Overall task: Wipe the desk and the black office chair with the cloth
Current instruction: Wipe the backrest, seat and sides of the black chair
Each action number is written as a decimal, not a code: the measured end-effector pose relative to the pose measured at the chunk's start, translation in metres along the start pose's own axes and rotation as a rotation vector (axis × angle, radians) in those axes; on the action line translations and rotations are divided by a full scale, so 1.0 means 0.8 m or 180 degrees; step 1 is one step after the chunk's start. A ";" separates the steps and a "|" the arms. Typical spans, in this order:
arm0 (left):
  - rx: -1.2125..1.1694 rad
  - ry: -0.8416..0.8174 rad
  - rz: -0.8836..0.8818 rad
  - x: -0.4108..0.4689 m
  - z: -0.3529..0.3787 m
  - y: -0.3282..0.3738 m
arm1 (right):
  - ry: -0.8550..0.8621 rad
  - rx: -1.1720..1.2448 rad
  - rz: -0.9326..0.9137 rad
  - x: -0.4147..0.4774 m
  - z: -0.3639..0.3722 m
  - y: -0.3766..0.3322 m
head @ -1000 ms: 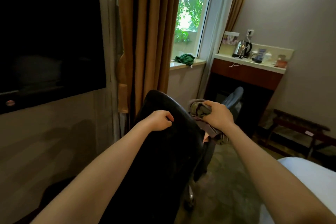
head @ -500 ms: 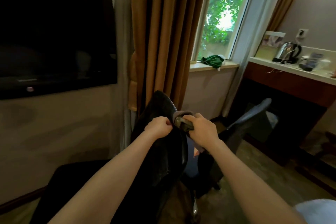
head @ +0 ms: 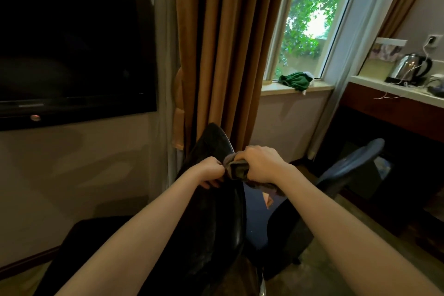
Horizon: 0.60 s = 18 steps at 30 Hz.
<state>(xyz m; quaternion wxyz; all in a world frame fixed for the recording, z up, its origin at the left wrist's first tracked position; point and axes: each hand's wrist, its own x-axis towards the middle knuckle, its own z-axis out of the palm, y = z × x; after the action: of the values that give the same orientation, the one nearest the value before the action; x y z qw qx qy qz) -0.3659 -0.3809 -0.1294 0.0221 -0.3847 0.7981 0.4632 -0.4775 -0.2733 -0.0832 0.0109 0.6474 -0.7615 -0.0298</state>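
Head view shows the glossy black chair (head: 216, 223) standing in the lower middle before the curtain (head: 228, 43), the left hand (head: 211, 171) curled over its top edge, and just beside it the right hand (head: 260, 163) gripping a crumpled grey cloth (head: 236, 168) against that edge.

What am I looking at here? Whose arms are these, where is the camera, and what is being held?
There is no machine: a person works with bare hands, filmed by a wide-angle camera worn on the head, looking forward and down. That is why both forearms reach in from below. The left hand grips the top edge of the black office chair at its backrest. The right hand holds a grey cloth bunched at that same edge. At the right stands the desk with a kettle on it; a green cloth lies on the windowsill.
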 end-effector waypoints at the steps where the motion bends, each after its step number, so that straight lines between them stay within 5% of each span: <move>1: 0.0020 0.0001 -0.0043 -0.001 -0.003 0.000 | -0.0087 0.0003 -0.0069 0.007 -0.004 0.002; 6: 0.0055 0.0117 -0.0156 0.002 -0.016 0.012 | -0.0401 0.0208 -0.0372 0.035 -0.018 0.030; 18: -0.0208 0.0710 -0.0731 0.021 0.013 0.011 | 0.0961 0.1533 -0.0045 0.164 -0.004 0.107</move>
<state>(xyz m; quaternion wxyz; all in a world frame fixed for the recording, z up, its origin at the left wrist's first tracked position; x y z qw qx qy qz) -0.3866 -0.3809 -0.1354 -0.0264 -0.5230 0.7309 0.4377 -0.5826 -0.3891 -0.0781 -0.0301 0.6338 -0.7318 0.2487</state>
